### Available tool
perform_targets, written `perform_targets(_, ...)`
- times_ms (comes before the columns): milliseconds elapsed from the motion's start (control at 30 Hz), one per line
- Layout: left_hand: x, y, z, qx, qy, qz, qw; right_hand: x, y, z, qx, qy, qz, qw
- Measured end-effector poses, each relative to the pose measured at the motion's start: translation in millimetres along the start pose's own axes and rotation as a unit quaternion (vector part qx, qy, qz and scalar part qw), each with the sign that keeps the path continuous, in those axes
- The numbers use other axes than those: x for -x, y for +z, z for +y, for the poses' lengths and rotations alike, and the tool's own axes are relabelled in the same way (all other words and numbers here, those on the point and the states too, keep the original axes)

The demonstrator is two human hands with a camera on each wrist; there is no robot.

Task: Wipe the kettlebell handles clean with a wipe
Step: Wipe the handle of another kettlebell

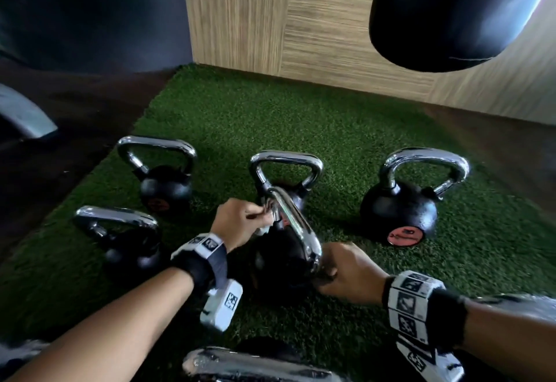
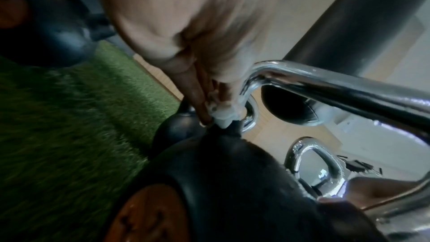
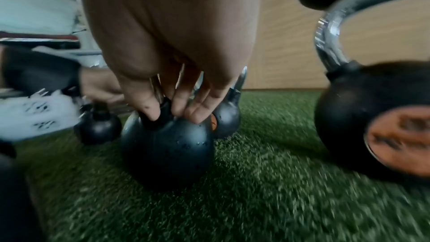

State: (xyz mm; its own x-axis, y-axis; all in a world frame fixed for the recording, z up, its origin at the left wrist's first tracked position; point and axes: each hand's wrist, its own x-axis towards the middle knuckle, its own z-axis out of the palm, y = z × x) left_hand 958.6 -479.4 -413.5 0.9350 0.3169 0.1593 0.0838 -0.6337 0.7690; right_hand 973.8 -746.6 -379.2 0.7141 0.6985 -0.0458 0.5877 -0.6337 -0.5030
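— What is being shown of the surface and the room?

— A patch of green artificial turf is being used as the floor covering, and it is being bordered beyond by a wood-grain wall panel. A dark floor is being seen left of the turf. A black punching bag is being hung above the turf's far right part. Several black kettlebells with chrome handles are being kept on the turf.

— Where is the kettlebell being worked on?

— The centre kettlebell is being held near the middle of the turf, apparently tipped, with its chrome handle slanting toward the camera. Another kettlebell is being seen just behind it, one well to its right, and two more, and, to its left.

— And the hands?

— A white wipe is being pinched by the curled fingers of the left hand and pressed against the far leg of the handle, where it meets the black body. The near base of the handle is being gripped by the right hand, whose fingers are being curled around it, their tips touching the top of the ball. Marker-patterned bands are being worn on both wrists.
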Motion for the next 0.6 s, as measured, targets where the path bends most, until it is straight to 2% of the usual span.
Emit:
perform_targets(100, -18, 6, 24, -0.061, 0.037, -0.023, 0.997, -7, 5, -15, 0.039, -0.051, -0.034, 0.997)
perform_targets(167, -22, 6, 36, -0.104, 0.070, -0.060, 0.990, -16, 8, -17, 0.019, -0.048, -0.052, 0.997)
perform_targets(200, -24, 3, 39, -0.113, 0.066, -0.084, 0.988, -21, 9, -16, -0.002, -0.039, -0.049, 0.998)
perform_targets(233, -26, -2, 40, -0.107, 0.050, -0.115, 0.986, -26, 10, -12, -0.026, -0.020, -0.032, 0.999)
perform_targets(300, -29, -10, 37, -0.076, 0.028, -0.172, 0.982, -35, 13, -6, -0.070, 0.022, 0.045, 0.996)
perform_targets(367, -25, -12, 35, -0.072, 0.040, -0.191, 0.978, -43, 18, -1, -0.109, 0.085, 0.102, 0.985)
perform_targets(400, -23, -11, 34, -0.077, 0.045, -0.180, 0.980, -47, 21, 1, -0.132, 0.116, 0.092, 0.980)
perform_targets(467, -25, -5, 37, -0.071, 0.031, -0.140, 0.987, -52, 28, 2, -0.176, 0.143, 0.028, 0.974)
perform_targets(533, -33, -2, 42, -0.044, -0.002, -0.088, 0.995, -53, 30, 1, -0.187, 0.133, -0.006, 0.973)
perform_targets(600, -39, -6, 47, 0.007, -0.002, -0.045, 0.999, -51, 29, 2, -0.201, 0.120, -0.011, 0.972)
